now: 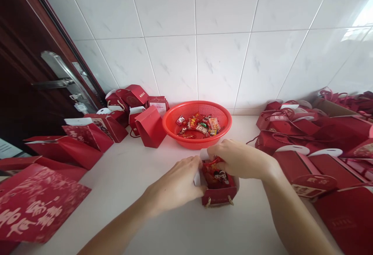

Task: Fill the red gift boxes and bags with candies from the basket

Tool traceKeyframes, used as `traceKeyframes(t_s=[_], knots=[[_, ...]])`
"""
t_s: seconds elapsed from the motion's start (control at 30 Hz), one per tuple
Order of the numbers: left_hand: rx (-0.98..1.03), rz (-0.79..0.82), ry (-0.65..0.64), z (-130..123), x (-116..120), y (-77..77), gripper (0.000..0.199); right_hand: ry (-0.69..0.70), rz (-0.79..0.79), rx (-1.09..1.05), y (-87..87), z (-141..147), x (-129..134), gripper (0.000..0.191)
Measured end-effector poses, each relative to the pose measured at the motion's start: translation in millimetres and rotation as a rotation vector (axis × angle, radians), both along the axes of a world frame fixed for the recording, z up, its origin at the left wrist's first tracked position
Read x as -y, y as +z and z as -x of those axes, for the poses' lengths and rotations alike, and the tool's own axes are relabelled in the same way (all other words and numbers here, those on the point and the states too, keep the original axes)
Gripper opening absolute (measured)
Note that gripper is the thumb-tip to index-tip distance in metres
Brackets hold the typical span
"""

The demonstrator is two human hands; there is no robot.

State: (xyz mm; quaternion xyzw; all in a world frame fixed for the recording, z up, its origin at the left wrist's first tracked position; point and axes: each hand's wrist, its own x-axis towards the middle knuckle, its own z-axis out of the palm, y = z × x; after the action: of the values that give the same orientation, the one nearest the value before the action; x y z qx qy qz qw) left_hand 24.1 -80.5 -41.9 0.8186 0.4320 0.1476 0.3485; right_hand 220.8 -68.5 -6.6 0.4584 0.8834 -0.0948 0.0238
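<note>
A small red gift box (219, 197) with rope handles stands open on the white table in front of me. My left hand (178, 181) holds the box's left side, thumb at the near left edge and fingers toward the back. My right hand (240, 158) reaches into the box from the right. Its fingers are closed on a shiny red wrapped candy (215, 163) inside, partly hidden by the hand. A red packet with cartoon figures (221, 176) lies in the box. Just behind, a red plastic basket (198, 143) holds several wrapped candies (201, 126).
Red gift boxes and paper bags (87, 142) stand along the left, with a large printed bag (35, 204) nearest. More red boxes (300, 165) are piled on the right beside a carton (335, 105). A tiled wall (221, 60) rises behind; a dark door (26, 53) is at left.
</note>
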Motion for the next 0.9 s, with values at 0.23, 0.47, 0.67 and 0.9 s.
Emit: traceKeyframes(t_s=[0.23,0.47,0.67,0.9], knots=[[-0.062,-0.012,0.076,10,-11,4.2,0.019,0.078,0.065,0.078,-16.5,18,-14,0.023],[-0.084,-0.004,0.076,7,-9,9.7,0.021,-0.010,0.076,0.063,-23.0,26,-20,0.023],[-0.094,-0.039,0.066,2,-7,12.3,0.013,-0.053,-0.043,0.024,-20.2,24,-15,0.026],[-0.112,-0.025,0.079,6,-8,7.4,0.016,0.076,0.142,-0.018,-20.8,24,-11,0.019]])
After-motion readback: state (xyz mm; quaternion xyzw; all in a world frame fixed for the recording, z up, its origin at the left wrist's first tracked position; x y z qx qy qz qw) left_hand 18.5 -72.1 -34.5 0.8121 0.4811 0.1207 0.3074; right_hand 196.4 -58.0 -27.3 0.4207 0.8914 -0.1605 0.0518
